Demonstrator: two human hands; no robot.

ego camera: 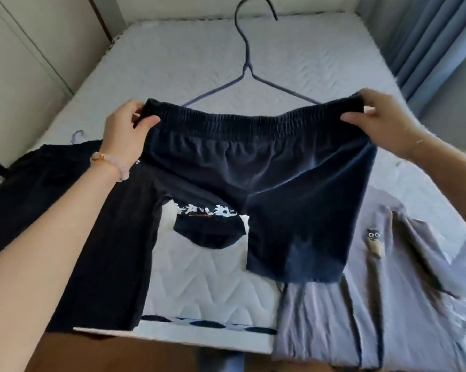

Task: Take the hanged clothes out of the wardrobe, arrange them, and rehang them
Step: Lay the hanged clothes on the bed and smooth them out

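I hold a pair of dark navy shorts (266, 167) up over the bed by its elastic waistband. My left hand (127, 130) pinches the band's left end, and my right hand (385, 122) pinches its right end. The shorts hang spread out, legs down. Behind them a dark wire hanger (246, 65) lies flat on the white mattress (173, 65), its lower bar hidden by the waistband.
A black garment (65, 210) lies on the bed's left side, with a light hanger hook (77, 135) showing above it. A black piece with white lettering (207, 224) shows under the shorts. A grey shirt with an owl patch (387, 277) lies at right. Curtains (427, 36) hang at the far right.
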